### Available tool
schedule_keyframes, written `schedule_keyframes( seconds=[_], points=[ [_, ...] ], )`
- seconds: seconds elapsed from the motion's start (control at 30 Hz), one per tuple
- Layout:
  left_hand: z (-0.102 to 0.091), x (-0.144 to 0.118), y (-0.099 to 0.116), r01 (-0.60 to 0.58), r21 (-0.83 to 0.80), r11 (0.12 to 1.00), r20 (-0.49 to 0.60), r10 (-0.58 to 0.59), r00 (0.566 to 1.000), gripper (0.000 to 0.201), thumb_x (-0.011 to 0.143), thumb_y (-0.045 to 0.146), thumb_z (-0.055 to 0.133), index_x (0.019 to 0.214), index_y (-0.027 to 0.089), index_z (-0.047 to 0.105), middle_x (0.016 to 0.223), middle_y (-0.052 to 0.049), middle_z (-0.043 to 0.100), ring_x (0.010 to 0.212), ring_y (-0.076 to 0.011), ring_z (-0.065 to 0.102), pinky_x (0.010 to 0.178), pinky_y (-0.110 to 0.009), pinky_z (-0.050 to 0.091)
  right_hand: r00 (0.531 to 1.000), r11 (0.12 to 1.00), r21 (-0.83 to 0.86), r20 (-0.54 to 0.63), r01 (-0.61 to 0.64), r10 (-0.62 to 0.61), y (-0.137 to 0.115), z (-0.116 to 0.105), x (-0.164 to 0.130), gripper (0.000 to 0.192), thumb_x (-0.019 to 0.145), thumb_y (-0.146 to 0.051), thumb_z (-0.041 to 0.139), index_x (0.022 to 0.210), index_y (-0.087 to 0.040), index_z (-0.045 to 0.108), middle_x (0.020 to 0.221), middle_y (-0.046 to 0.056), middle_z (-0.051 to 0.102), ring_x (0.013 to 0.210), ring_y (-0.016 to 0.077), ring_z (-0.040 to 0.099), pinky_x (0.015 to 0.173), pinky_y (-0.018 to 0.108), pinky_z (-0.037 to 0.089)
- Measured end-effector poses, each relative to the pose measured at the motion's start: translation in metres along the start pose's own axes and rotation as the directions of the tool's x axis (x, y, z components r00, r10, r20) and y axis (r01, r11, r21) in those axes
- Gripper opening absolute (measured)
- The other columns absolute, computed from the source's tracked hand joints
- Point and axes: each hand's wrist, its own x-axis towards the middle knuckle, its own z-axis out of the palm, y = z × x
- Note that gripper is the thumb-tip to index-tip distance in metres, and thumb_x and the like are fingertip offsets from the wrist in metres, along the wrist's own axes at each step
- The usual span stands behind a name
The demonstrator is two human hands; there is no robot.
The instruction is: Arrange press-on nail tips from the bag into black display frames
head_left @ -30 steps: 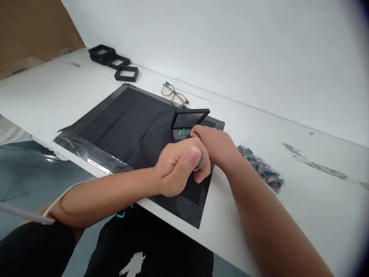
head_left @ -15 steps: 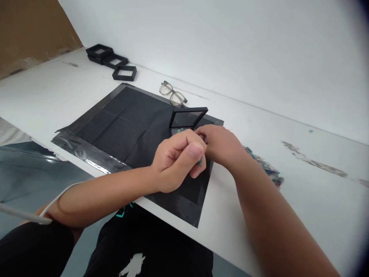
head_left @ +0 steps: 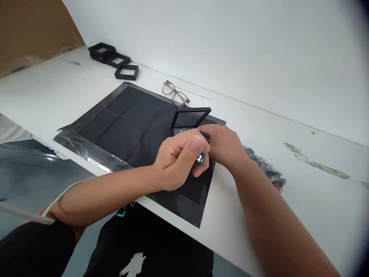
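My left hand (head_left: 180,157) is curled closed over the black mat, thumb on top, around a small glossy dark green piece (head_left: 200,159) whose kind I cannot make out. Just beyond it stands a small black display frame (head_left: 190,118), its clear-windowed lid tilted up. Pale green bits (head_left: 183,130) show inside its lower half. My right hand (head_left: 223,144) is bent down at the right side of this frame, fingers curled inward. The left hand covers their tips, so what they hold, if anything, is hidden.
The black mat (head_left: 115,119) is taped to the white table (head_left: 37,92). Eyeglasses (head_left: 175,93) lie behind it. Several black frames (head_left: 127,72) sit at the back left. A crumpled multicoloured cloth-like heap (head_left: 268,169) lies right of my right forearm, and a white wall (head_left: 216,46) rises behind.
My left hand has turned slightly, and more of the green piece shows. My right hand stays beside the open frame. The whole view has shifted a little.
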Motion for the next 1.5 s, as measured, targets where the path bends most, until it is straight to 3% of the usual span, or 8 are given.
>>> schedule_keyframes(
  seconds=[0.2, 0.37, 0.63, 0.73, 0.83, 1.07, 1.33, 1.5],
  points=[
    [0.000, 0.000, 0.000, -0.003, 0.015, 1.000, -0.013, 0.004, 1.000, 0.042, 0.106, 0.043, 0.039, 0.074, 0.018, 0.048, 0.049, 0.006, 0.046, 0.043, -0.0046, 0.043, 0.048, -0.019, 0.040, 0.999, 0.999, 0.007, -0.042, -0.034, 0.034, -0.001, 0.007, 0.003, 0.010, 0.081, -0.024, 0.064, 0.081, -0.025, 0.074, 0.093, 0.006, 0.075, 0.093, 0.0268, 0.065, 0.073, 0.036, 0.043],
    [-0.001, 0.001, 0.000, -0.025, 0.002, 1.000, -0.014, 0.026, 1.000, 0.040, 0.106, 0.040, 0.039, 0.074, 0.018, 0.047, 0.048, 0.006, 0.046, 0.042, -0.0047, 0.041, 0.050, -0.020, 0.041, 0.987, 0.987, 0.110, -0.097, -0.115, 0.126, -0.001, 0.015, 0.005, 0.015, 0.084, -0.021, 0.062, 0.091, -0.022, 0.075, 0.081, 0.004, 0.073, 0.078, 0.0211, 0.065, 0.074, 0.035, 0.046],
    [-0.001, 0.001, 0.000, -0.039, 0.007, 0.999, -0.014, 0.040, 0.999, 0.039, 0.106, 0.040, 0.037, 0.075, 0.019, 0.047, 0.050, 0.006, 0.046, 0.043, -0.0055, 0.042, 0.054, -0.022, 0.043, 0.981, 0.963, 0.207, -0.049, -0.172, 0.186, -0.001, 0.015, 0.007, 0.013, 0.092, -0.025, 0.064, 0.098, -0.018, 0.072, 0.087, 0.004, 0.072, 0.078, 0.0163, 0.065, 0.076, 0.033, 0.053],
    [-0.001, 0.000, -0.001, -0.028, 0.022, 0.999, -0.007, 0.028, 1.000, 0.040, 0.106, 0.041, 0.037, 0.075, 0.019, 0.048, 0.050, 0.006, 0.048, 0.043, -0.0054, 0.043, 0.054, -0.021, 0.044, 0.982, 0.967, 0.197, -0.068, -0.161, 0.178, -0.002, 0.020, 0.009, 0.016, 0.095, -0.029, 0.062, 0.100, -0.016, 0.068, 0.101, 0.005, 0.069, 0.090, 0.0166, 0.065, 0.084, 0.037, 0.054],
    [-0.002, -0.001, -0.001, -0.010, 0.019, 1.000, -0.026, 0.010, 1.000, 0.040, 0.106, 0.042, 0.037, 0.076, 0.019, 0.048, 0.051, 0.005, 0.047, 0.043, -0.0055, 0.043, 0.051, -0.020, 0.042, 0.983, 0.978, 0.175, -0.121, -0.115, 0.137, -0.003, 0.026, 0.009, 0.015, 0.092, -0.018, 0.055, 0.090, -0.016, 0.070, 0.107, 0.011, 0.067, 0.100, 0.0212, 0.062, 0.092, 0.038, 0.049],
    [-0.002, 0.003, 0.002, 0.000, -0.023, 1.000, -0.063, -0.001, 0.998, 0.041, 0.106, 0.044, 0.037, 0.075, 0.019, 0.046, 0.047, 0.006, 0.045, 0.040, -0.0056, 0.042, 0.044, -0.019, 0.039, 0.988, 0.990, 0.137, -0.145, -0.029, 0.049, 0.003, 0.030, 0.005, 0.018, 0.087, -0.018, 0.052, 0.086, -0.021, 0.070, 0.104, 0.010, 0.065, 0.103, 0.0266, 0.058, 0.087, 0.040, 0.046],
    [-0.003, 0.008, 0.003, 0.053, -0.065, 0.996, -0.148, -0.062, 0.987, 0.050, 0.099, 0.060, 0.043, 0.070, 0.019, 0.047, 0.045, 0.006, 0.046, 0.040, -0.0064, 0.044, 0.044, -0.020, 0.040, 0.971, 0.977, 0.210, -0.237, 0.040, 0.011, 0.008, 0.039, 0.008, 0.030, 0.089, -0.017, 0.044, 0.095, -0.023, 0.073, 0.104, 0.008, 0.066, 0.100, 0.0236, 0.061, 0.088, 0.038, 0.048],
    [-0.012, 0.028, 0.013, -0.069, -0.073, 0.995, -0.340, 0.040, 0.939, 0.056, 0.093, 0.068, 0.047, 0.064, 0.020, 0.042, 0.040, 0.007, 0.039, 0.035, -0.0063, 0.040, 0.037, -0.020, 0.034, 0.939, 0.967, 0.250, -0.341, 0.045, 0.044, 0.010, 0.045, 0.006, 0.029, 0.091, -0.024, 0.047, 0.106, -0.021, 0.071, 0.104, 0.008, 0.066, 0.091, 0.0216, 0.061, 0.087, 0.038, 0.049]
  ],
)
